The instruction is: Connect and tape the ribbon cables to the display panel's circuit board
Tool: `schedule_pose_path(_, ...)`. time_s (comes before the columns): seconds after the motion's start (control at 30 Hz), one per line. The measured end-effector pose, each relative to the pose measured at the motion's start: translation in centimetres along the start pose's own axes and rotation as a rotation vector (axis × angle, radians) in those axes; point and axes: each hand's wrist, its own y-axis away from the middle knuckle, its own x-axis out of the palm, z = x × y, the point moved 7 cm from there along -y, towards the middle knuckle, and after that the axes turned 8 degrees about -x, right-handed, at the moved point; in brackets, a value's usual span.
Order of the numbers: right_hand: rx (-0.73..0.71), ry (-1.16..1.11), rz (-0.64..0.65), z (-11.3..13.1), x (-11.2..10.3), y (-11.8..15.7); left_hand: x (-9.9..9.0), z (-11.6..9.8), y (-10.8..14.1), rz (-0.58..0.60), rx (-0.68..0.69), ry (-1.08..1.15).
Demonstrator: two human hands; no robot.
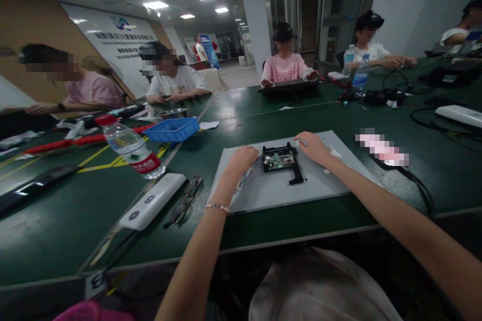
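A green circuit board (279, 160) sits in a black plastic frame (297, 175), which lies on a grey flat panel (241, 203). My left hand (245, 158) is at the left side of the frame, fingers curled together. Thin pale cables (244, 180) run beneath and beside it, but its fingertips are too small to show what they hold. By the frame's upper right corner, my right hand (312, 145) rests low over the panel with fingers stretched out and apart. I see nothing held in it.
Left of the panel are folded glasses (184, 201), a white power bank-like device (153, 201), a water bottle (131, 148) and a blue tray (173, 129). A phone-like object (382, 148) with a cable lies to the right. Several people sit around the green table (248, 110).
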Motion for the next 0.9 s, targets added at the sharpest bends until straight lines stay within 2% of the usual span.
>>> schedule_pose_path(0.13, 0.000, 0.006, 0.004, 0.4, -0.2, 0.0, 0.5, -0.5, -0.7, 0.005, 0.016, -0.032)
schedule_pose_path(0.23, 0.002, 0.015, 0.006, 0.6, -0.3, 0.0, 0.7, -0.4, -0.7, 0.006, -0.043, -0.062)
schedule_pose_path(0.43, 0.012, -0.002, 0.025, 0.6, -0.1, 0.1, -1.3, -0.3, 1.2, -0.116, -0.222, -0.067)
schedule_pose_path(0.57, 0.018, -0.001, 0.023, 0.5, -0.1, 0.1, -2.0, -1.6, 3.2, -0.098, -0.303, -0.036)
schedule_pose_path(0.67, 0.017, 0.009, 0.029, 0.4, 0.0, 0.2, -1.9, -2.9, 4.7, -0.062, -0.334, -0.021)
schedule_pose_path(0.77, 0.015, 0.008, 0.035, 0.3, 0.2, 0.2, -1.4, -4.1, 5.6, -0.025, -0.339, -0.017)
schedule_pose_path(0.9, 0.025, 0.005, 0.032, 0.1, 0.2, 0.2, -1.1, -4.8, 6.0, -0.032, -0.320, -0.043)
